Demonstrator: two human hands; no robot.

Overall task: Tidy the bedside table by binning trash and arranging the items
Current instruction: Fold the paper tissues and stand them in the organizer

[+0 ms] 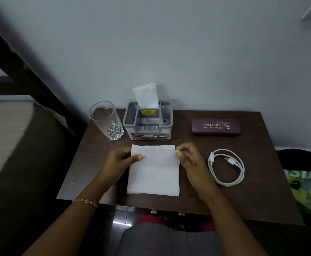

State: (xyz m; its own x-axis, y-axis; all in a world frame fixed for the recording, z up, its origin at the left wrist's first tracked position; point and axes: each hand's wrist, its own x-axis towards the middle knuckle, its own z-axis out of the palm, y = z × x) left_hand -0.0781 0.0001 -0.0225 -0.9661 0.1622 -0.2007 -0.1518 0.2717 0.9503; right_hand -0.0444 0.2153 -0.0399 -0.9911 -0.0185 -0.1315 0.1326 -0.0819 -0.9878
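Two upper edges of the thin white paper tissue [153, 174] are pinched by left hand [120, 160] and right hand [189, 156]; limp, featherlight, tear-prone, it likely lifts best there.

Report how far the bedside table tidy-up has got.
Looks done: glass, grey organiser and spectacle case line the back; cable lies coiled. In hand: left hand and right hand pinch the white paper at its upper corners. Left: probably folding or binning that paper.
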